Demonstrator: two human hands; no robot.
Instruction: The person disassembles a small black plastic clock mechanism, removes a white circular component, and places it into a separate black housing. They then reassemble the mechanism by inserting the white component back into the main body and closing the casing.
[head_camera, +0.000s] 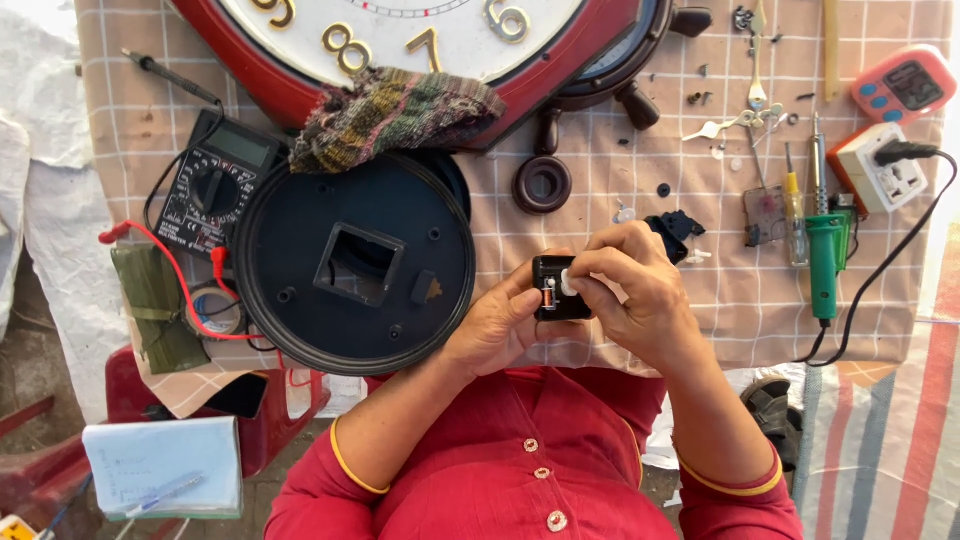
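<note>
Clock movement, a small black box with an orange coil showing, sits between my two hands above the table's near edge. My left hand is curled around its left side, gripping it; my right hand closes over its top and right, fingertips pinching a small white part on it. Little open room: just left of my left hand lies a round dark clock back; beyond it, a black multimeter with red leads. Well right of my right hand I see a green soldering iron, a white power socket and a pink timer.
</note>
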